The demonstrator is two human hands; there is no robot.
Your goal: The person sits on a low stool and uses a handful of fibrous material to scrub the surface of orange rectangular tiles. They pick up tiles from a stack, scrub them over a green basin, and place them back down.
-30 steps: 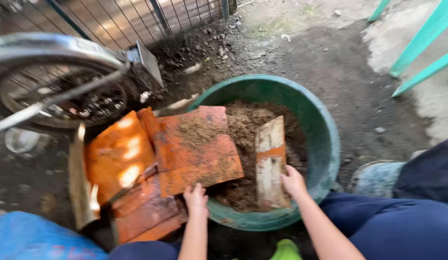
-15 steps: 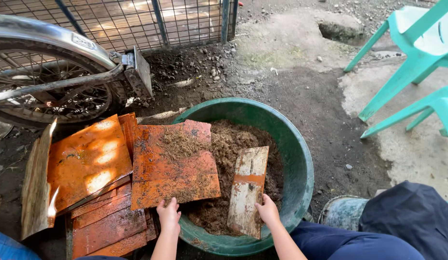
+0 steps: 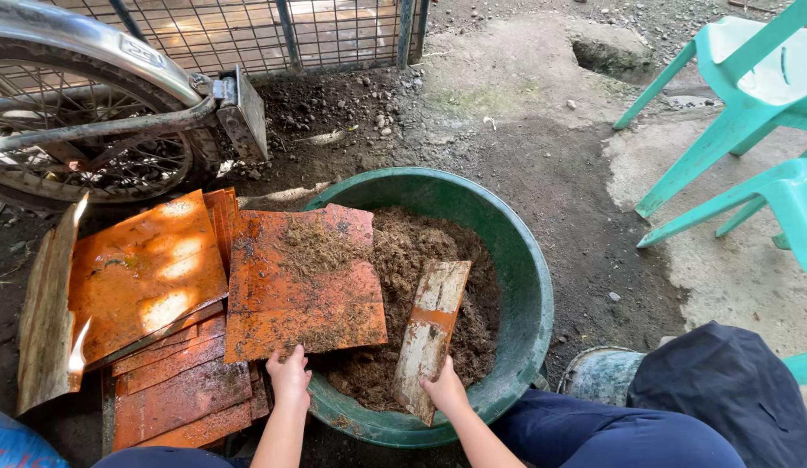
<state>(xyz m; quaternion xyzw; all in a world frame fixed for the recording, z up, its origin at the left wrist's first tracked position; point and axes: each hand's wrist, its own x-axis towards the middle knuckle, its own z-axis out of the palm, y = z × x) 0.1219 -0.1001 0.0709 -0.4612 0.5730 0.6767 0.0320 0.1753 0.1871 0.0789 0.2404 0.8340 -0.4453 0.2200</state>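
Both your bare forearms extended forward from the bottom edge of the view, roughly parallel and near each other. Your left hand (image 3: 290, 374) was curled, fingers closed in a grip, knuckles up. Your right hand (image 3: 445, 387) was likewise closed in a grip, thumb side upward.

The scene is being lit by daylight coming from the upper left, filtered into dappled patches. Bright glare is being thrown off the orange sheets (image 3: 143, 269), where highlights are being washed out. The green basin (image 3: 525, 286) and the soil inside it are being kept in soft shade. The centre is being rendered sharply; slight wide-angle bending is being shown at the edges, notably along the wheel (image 3: 83, 130) and turquoise chairs (image 3: 750, 104).
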